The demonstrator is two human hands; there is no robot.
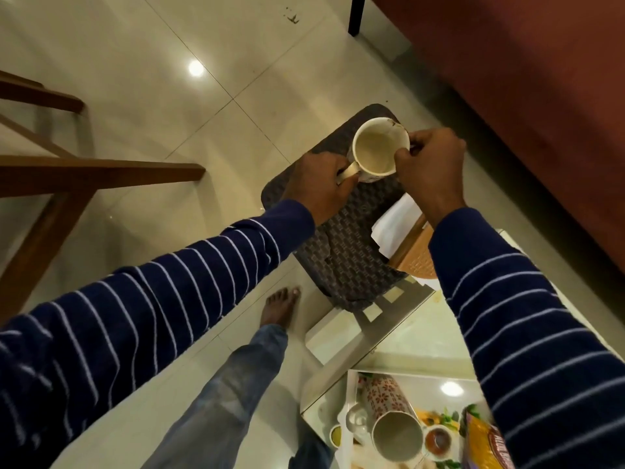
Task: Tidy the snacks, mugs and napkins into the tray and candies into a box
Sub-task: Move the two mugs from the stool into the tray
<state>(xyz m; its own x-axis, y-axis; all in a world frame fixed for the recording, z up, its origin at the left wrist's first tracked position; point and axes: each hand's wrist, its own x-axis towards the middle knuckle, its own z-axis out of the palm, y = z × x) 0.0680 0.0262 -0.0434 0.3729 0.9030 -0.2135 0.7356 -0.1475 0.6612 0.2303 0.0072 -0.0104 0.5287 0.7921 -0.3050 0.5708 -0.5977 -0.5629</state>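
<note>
Cream ceramic mug (pixel 380 148), rigid and brittle, moderate weight, glazed so likely slick; chips if knocked on glass. Best holds: the handle loop plus a steadying pinch on the rim. That is how it's held now: left hand (pixel 324 184) closed around the handle, right hand (pixel 429 164) pinching the rim on the opposite side. Mug is in the air above the dark woven placemat (pixel 348 252), mouth tilted toward camera. Interior looks empty, with a tan film and brown drip stains at the rim. White tray (pixel 348 401) sits well nearer the person than the placemat, already holding a floral-patterned mug (pixel 389 401). White napkins (pixel 395 221) lie touching the placemat's edge.
</note>
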